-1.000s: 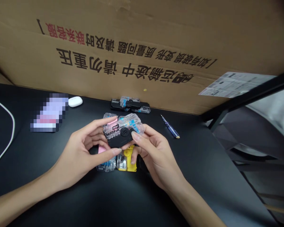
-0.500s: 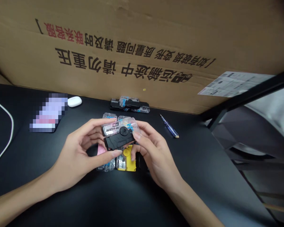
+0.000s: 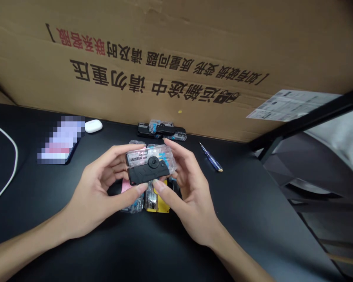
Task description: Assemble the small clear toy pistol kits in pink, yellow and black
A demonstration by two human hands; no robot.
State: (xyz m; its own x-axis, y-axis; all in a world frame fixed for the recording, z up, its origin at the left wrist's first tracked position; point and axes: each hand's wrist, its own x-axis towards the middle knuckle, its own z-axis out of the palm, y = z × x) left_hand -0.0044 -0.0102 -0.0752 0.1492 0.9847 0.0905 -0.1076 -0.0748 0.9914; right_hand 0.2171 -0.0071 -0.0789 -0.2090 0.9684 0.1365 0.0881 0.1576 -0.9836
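Both my hands hold a small toy water gun [image 3: 148,166] above the black table [image 3: 253,203]; it has a clear body labelled "MINI WATER GUN" and a black folding grip. My left hand [image 3: 101,188] pinches its left end between thumb and forefinger. My right hand [image 3: 185,184] cups its right end, forefinger over the top and thumb underneath. Under my hands lie more toy guns: a yellow one [image 3: 159,201], a pink one [image 3: 125,186] and a clear one with blue parts [image 3: 133,205]. Their far sides are hidden by my fingers.
Another black-and-clear toy gun [image 3: 161,130] lies by the big printed cardboard box [image 3: 176,58] at the back. A blue-handled screwdriver [image 3: 211,159] lies to the right, a white earbud case [image 3: 93,126] and a blurred flat item [image 3: 61,140] to the left. A white cable [image 3: 8,172] curves at far left.
The toy has tipped so its black grip faces me more. My right hand has shifted from pinching the front to cupping the right end, fingers spread wider.
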